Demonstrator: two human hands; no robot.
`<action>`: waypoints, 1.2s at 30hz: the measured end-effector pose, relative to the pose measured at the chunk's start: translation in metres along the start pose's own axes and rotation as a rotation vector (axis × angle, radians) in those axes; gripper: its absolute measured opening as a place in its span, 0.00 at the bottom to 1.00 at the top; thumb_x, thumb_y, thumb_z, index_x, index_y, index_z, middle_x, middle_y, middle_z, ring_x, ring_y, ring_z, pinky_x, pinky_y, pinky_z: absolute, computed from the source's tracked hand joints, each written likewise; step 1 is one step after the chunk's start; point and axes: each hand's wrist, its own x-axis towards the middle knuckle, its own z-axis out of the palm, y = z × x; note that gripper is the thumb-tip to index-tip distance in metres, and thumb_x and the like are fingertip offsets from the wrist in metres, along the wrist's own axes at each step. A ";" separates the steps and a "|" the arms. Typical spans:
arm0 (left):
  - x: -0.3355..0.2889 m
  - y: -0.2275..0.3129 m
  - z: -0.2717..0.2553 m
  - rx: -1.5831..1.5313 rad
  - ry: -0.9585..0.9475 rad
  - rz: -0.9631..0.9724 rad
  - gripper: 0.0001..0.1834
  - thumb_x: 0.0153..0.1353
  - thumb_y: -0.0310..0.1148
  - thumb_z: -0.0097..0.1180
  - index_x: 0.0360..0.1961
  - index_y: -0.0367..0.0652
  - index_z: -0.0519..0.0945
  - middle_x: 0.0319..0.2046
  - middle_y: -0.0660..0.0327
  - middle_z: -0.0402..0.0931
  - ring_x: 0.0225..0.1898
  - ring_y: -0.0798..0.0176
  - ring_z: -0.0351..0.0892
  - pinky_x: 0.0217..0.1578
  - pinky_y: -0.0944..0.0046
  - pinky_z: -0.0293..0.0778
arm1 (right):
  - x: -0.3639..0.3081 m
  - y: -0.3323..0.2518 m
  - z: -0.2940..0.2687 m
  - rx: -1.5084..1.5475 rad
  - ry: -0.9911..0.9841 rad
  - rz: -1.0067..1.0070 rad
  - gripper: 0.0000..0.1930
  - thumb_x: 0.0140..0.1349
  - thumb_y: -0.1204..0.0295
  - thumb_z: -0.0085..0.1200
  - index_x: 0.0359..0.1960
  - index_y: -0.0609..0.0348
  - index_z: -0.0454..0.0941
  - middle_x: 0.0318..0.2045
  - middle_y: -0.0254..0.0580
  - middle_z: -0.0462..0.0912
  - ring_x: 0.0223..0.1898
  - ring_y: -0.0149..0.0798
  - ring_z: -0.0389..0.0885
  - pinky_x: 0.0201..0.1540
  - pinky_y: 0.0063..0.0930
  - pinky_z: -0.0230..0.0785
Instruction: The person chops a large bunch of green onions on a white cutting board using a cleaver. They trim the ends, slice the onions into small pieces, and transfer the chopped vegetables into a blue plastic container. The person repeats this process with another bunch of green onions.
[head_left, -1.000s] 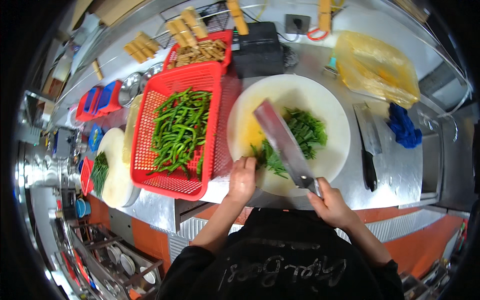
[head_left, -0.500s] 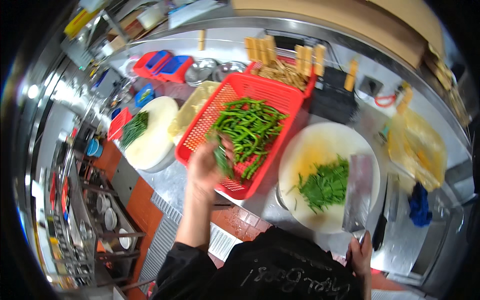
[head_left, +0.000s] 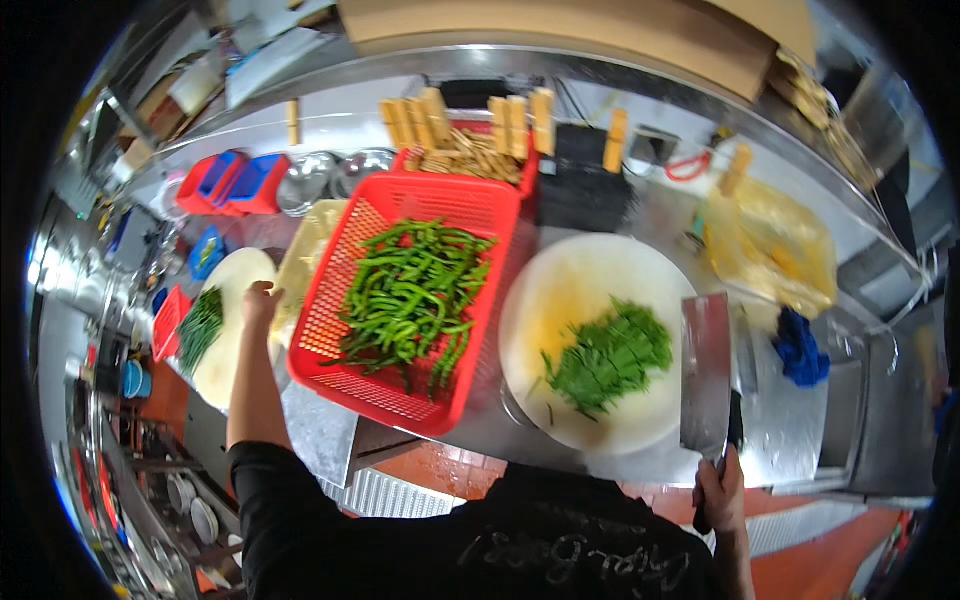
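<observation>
My left hand (head_left: pixel 260 302) reaches over the near right edge of a white round chopping board (head_left: pixel 240 345) at the left. Its fingers are curled, and what is in them, if anything, is hidden. Long green chives (head_left: pixel 201 330) lie on that board's left side. My right hand (head_left: pixel 722 492) grips the handle of a cleaver (head_left: pixel 706 375). The cleaver's broad blade stands at the right edge of a second round chopping board (head_left: pixel 540 290), beside a pile of cut green leaves (head_left: pixel 612 358). Between the boards, a red perforated basket (head_left: pixel 325 350) holds long green peppers (head_left: pixel 415 290).
Behind stands another red basket with brown strips (head_left: pixel 470 155), wooden clips along its rim. A yellow plastic bag (head_left: pixel 770 245) and a blue cloth (head_left: pixel 800 348) lie at the right. Metal bowls (head_left: pixel 308 182) and red-and-blue containers (head_left: pixel 255 185) line the back left.
My left hand has moved left, from over the pepper basket to the left board; the green leaves it held no longer show. My right hand still grips the cleaver. The view has shifted.
</observation>
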 end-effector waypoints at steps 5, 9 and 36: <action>-0.010 0.026 -0.005 -0.298 -0.048 0.015 0.26 0.50 0.35 0.62 0.52 0.45 0.72 0.33 0.52 0.80 0.32 0.60 0.80 0.32 0.64 0.73 | 0.002 0.006 -0.011 0.022 0.006 -0.035 0.07 0.61 0.74 0.45 0.38 0.64 0.65 0.13 0.33 0.68 0.11 0.25 0.67 0.13 0.21 0.59; -0.040 0.087 -0.027 0.268 -0.051 0.180 0.42 0.42 0.43 0.68 0.60 0.48 0.64 0.51 0.41 0.69 0.56 0.46 0.67 0.53 0.54 0.66 | 0.017 0.015 -0.019 -0.188 0.059 -0.087 0.08 0.60 0.74 0.48 0.38 0.63 0.66 0.13 0.35 0.68 0.13 0.25 0.67 0.15 0.22 0.59; -0.081 0.078 -0.078 -0.792 0.087 -0.111 0.16 0.59 0.41 0.56 0.25 0.38 0.78 0.22 0.64 0.75 0.25 0.73 0.70 0.28 0.71 0.66 | 0.115 0.052 0.032 -0.947 0.428 -0.519 0.19 0.53 0.73 0.53 0.49 0.61 0.71 0.39 0.55 0.72 0.39 0.57 0.72 0.40 0.44 0.68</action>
